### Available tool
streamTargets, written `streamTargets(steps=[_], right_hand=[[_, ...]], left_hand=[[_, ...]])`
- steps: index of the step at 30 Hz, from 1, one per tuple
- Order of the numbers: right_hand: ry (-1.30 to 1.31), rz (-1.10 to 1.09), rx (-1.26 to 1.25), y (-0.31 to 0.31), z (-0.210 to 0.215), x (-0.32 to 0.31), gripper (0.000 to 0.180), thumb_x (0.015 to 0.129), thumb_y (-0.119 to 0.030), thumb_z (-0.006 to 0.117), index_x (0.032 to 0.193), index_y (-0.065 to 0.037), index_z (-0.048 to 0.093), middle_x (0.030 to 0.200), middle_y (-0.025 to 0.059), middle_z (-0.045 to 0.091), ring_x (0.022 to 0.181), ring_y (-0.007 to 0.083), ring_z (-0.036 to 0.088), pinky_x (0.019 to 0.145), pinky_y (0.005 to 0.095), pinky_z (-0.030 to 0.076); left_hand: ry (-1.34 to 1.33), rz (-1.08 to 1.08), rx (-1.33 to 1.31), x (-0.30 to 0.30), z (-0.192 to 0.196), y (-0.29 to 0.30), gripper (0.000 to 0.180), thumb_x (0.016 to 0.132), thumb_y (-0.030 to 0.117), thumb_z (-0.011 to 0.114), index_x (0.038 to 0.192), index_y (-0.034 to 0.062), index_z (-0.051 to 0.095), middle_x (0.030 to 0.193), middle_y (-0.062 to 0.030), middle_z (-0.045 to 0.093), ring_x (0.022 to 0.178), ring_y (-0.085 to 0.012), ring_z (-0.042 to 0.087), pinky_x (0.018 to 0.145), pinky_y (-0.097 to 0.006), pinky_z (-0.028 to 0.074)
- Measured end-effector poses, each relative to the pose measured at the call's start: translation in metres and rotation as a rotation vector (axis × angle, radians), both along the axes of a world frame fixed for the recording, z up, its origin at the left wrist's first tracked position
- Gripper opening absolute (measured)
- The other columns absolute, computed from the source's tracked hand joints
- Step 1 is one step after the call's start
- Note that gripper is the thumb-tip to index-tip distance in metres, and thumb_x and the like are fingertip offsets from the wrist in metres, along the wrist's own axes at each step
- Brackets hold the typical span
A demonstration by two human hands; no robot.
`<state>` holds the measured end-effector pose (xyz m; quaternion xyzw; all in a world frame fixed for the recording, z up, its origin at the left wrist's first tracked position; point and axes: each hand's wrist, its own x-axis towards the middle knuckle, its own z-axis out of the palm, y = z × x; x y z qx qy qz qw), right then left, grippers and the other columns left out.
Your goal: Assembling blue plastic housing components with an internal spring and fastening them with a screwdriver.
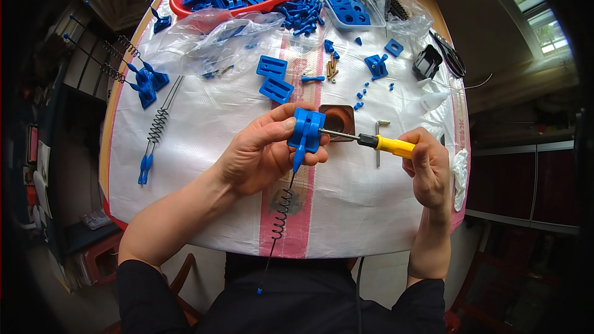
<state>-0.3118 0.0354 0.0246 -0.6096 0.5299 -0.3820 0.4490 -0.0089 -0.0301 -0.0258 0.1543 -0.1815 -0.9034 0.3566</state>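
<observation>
Near the middle of the table, my left hand (263, 148) is closed around a blue plastic bracket (305, 127). From the bracket's lower end a dark wire spring (281, 215) hangs toward my lap, with a small blue tip at its end. My right hand (428, 167) grips a screwdriver (395, 146) by its yellow handle. Its shaft points left, and the tip meets the right side of the bracket; the exact seat of the tip is too small to make out. Just behind the bracket stands a dark square box (344, 116) with a copper-coloured round inside.
A red basin (176, 1) of blue parts stands at the back, beside a clear tub (376, 17). Two blue plates (276, 88), brass screws (332, 70) and a hex key (378, 145) lie beyond my hands. Finished-looking spring assemblies (147, 86) sit left. Black scissors (450, 55) lie right.
</observation>
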Motion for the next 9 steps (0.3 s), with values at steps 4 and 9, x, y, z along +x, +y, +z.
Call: streamTargets(steps=[4,9], right_hand=[[-0.044,-0.138,-0.147,0.003,0.006,0.027,0.04,0.099,-0.041,0.062,0.098,-0.001,0.057,0.071,-0.0046,0.046,0.062,0.0018,0.035,0.056,0.0185,0.028],[-0.073,-0.015,0.011,0.0,-0.003,0.0,0.047,0.099,-0.047,0.06,0.102,0.0,0.059,0.068,-0.0054,0.044,0.06,0.0015,0.035,0.054,0.0189,0.028]], left_hand=[[-0.032,0.036,0.028,-0.002,0.0,0.002,0.053,0.093,0.018,0.064,0.139,0.0038,0.043,0.118,-0.024,0.06,0.095,-0.0349,0.069,0.08,-0.035,0.062],[-0.056,0.015,-0.01,-0.002,0.0,0.001,0.055,0.093,0.02,0.065,0.141,0.0049,0.043,0.122,-0.0245,0.059,0.097,-0.0346,0.069,0.08,-0.034,0.062]])
